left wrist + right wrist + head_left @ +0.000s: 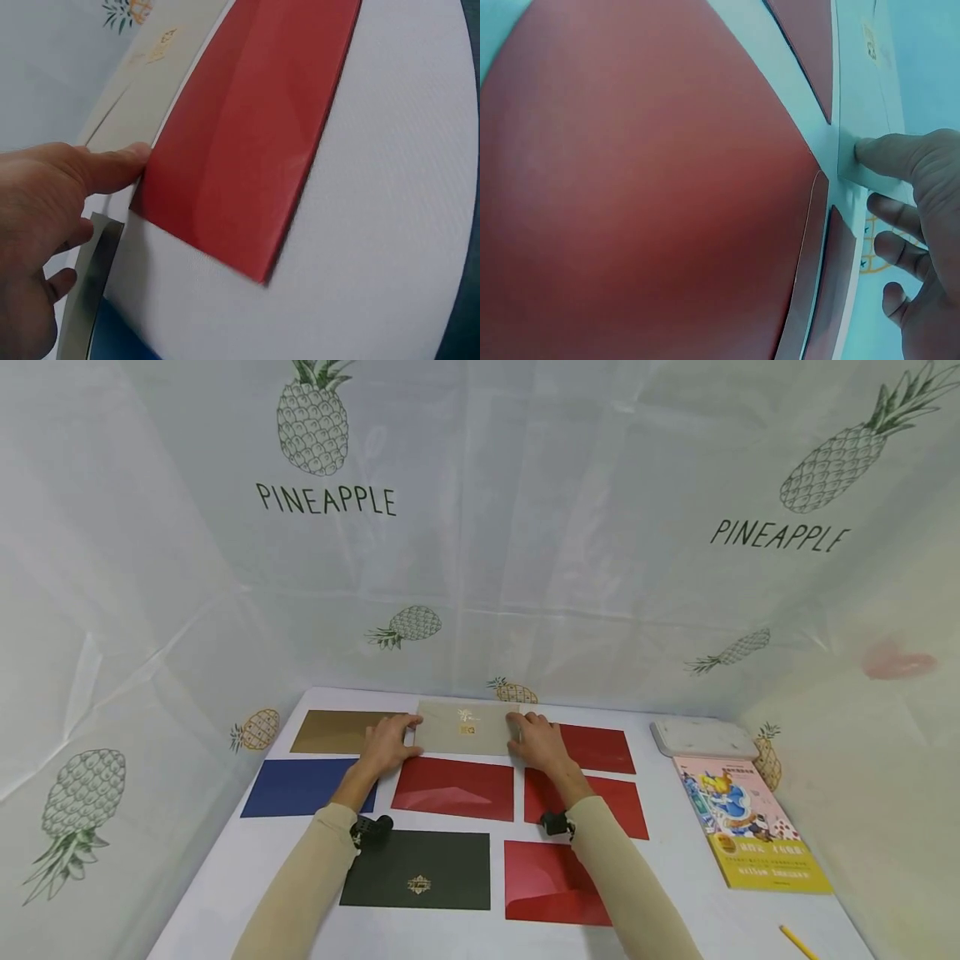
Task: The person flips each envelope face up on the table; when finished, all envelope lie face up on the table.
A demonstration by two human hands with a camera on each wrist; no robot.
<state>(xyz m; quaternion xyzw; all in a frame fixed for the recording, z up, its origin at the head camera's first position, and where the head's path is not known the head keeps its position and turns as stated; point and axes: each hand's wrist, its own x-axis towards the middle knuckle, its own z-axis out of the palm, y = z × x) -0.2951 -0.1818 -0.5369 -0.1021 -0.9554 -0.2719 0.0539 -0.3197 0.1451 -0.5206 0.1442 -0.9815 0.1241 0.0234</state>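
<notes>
A cream envelope (442, 739) with small gold print lies at the back middle of the white table. My left hand (384, 745) touches its left edge; the thumb is stretched out at the near corner in the left wrist view. At the right edge, my right hand (542, 742) rests its thumb on the envelope, and its other fingers are loosely bent and apart in the right wrist view. Just in front lies a red envelope (453, 788). A brown envelope (330, 732) is partly under my left hand, and another red envelope (597, 748) lies beside my right hand.
Nearer me are a blue envelope (296, 787), a dark green envelope (416, 870) and two red envelopes, one at the front (551, 881). On the right are a pale flat case (705, 738), a colourful book (753, 827) and a yellow pencil (798, 942). Pineapple-printed sheets surround the table.
</notes>
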